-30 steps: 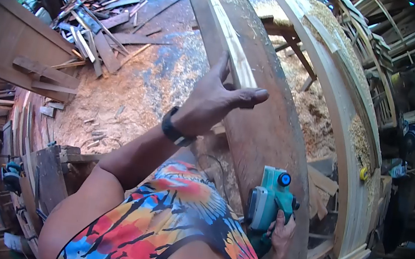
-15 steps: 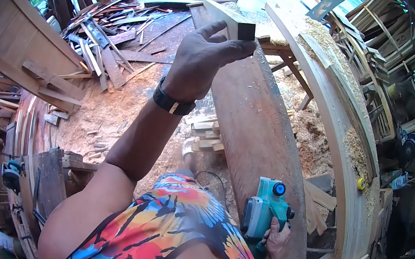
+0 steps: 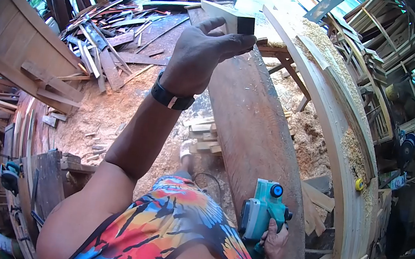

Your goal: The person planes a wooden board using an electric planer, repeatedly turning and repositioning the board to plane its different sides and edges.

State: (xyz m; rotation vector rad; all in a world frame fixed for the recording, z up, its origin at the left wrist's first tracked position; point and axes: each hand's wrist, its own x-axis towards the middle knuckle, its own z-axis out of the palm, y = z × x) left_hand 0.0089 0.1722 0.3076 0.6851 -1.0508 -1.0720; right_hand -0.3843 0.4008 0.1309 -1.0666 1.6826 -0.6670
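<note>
My left hand point(image 3: 201, 49), with a dark watch on its wrist, is raised ahead of me. Its thumb and fingers grip the near end of a length of wood point(image 3: 219, 12), pale on one side and dark at the end face. The far part of this piece runs away from me. Low on the right, my right hand point(image 3: 274, 239) is wrapped around the handle of a teal electric planer point(image 3: 264, 206). The planer rests on a wide brown board point(image 3: 251, 120) that stretches forward; its underside is hidden.
Pale planks point(image 3: 322, 103) strewn with shavings run along the right, with a yellow tape measure point(image 3: 359, 184) on them. Small wood blocks point(image 3: 204, 134) lie beside the board. Scrap wood point(image 3: 105, 46) is heaped at the left, and a second power tool point(image 3: 11, 176) sits lower left.
The piece of wood in my left hand has tipped slightly, so less of its upper face shows. The view has shifted a little; the planer stays on the board in my right hand.
</note>
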